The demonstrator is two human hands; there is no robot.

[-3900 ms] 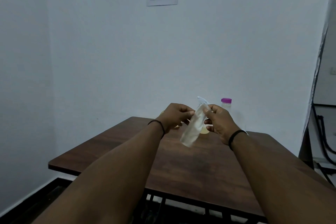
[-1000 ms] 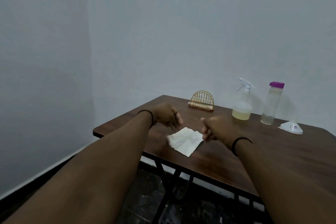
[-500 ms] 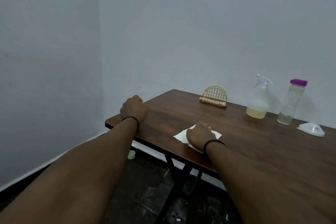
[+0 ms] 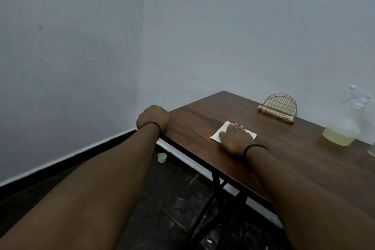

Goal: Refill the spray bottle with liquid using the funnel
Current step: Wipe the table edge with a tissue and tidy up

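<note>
Since half a second ago our right hand (image 4: 235, 138) has flattened — fingers now spread straight, palm down on the white tissue (image 4: 220, 133) lying on the worktop (image 4: 284, 158). Our left hand (image 4: 152, 116) stays curled in a fist at the worktop's left corner; we cannot tell whether it grips the edge. Both forearms reach forward, well apart. At far right the spray bottle (image 4: 343, 128) stands upright — long axis vertical, nozzle pointing left — beside a gold wire rack (image 4: 279, 106).

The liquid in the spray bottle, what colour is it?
Pale yellow liquid, seen in the head view.
</note>
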